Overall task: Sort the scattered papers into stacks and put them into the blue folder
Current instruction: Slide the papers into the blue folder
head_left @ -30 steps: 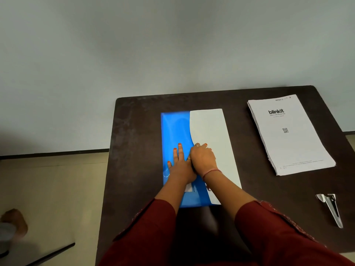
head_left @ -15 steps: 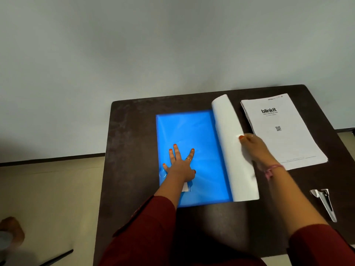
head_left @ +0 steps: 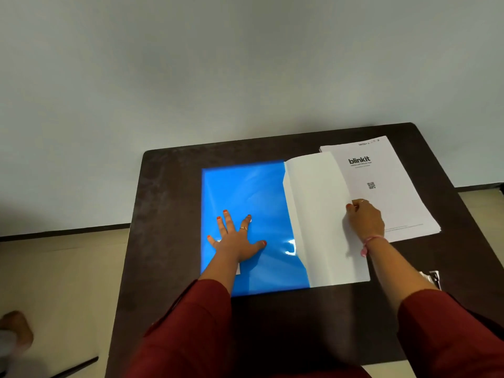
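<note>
— Left hand (head_left: 236, 242)?
— Flat, fingers spread, pressing blue folder (head_left: 253, 203) on desk (head_left: 169, 203).
— Right hand (head_left: 365, 219)?
— Pinching white cover (head_left: 319, 208), folded out against paper stack (head_left: 392, 186).

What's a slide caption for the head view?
Left hand flat on blue folder; right hand holds its cover open.

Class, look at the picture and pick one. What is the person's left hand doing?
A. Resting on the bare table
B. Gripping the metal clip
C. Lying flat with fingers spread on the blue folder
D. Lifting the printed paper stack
C: the left hand lies flat, fingers spread, on the blue folder, while the right hand holds back the white cover.
</note>
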Demonstrator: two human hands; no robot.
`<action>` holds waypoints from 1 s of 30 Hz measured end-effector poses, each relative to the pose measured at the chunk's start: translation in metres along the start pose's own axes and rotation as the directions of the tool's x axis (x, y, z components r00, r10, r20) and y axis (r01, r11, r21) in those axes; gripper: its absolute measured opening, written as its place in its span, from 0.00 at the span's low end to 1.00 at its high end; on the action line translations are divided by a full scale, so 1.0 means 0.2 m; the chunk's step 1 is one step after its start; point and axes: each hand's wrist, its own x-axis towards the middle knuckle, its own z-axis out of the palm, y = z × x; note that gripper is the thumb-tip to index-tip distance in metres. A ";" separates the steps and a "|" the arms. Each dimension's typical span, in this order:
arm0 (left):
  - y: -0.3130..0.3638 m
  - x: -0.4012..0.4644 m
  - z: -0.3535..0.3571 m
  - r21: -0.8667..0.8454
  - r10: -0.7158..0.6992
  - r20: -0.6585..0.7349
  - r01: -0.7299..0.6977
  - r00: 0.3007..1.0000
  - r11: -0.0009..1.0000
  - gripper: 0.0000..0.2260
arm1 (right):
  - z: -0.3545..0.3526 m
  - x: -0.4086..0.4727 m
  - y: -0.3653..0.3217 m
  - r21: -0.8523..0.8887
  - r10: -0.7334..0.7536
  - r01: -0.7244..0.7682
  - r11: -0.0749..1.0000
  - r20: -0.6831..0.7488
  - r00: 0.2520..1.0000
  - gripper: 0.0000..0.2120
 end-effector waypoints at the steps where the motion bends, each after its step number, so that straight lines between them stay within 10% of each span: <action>1: 0.03 0.00 0.01 -0.012 -0.029 -0.008 0.029 1.000 1.000 0.39 | 0.00 -0.01 0.00 -0.022 -0.004 0.004 1.000 0.001 1.000 0.14; 5: 0.21 -0.01 0.05 -0.033 -0.079 -0.147 0.074 0.986 0.997 0.38 | 0.00 -0.03 0.03 -0.103 -0.078 0.079 0.992 0.011 0.997 0.13; 13: 0.62 -0.05 0.27 -0.002 0.307 -0.135 -0.310 0.942 0.951 0.33 | -0.05 0.00 0.12 -0.039 -0.167 0.172 0.984 0.114 0.979 0.14; 30: 1.00 -0.02 0.31 -0.032 -0.030 -0.013 0.030 0.999 0.999 0.36 | -0.51 0.46 0.49 -0.061 0.083 -0.079 0.995 0.069 0.994 0.45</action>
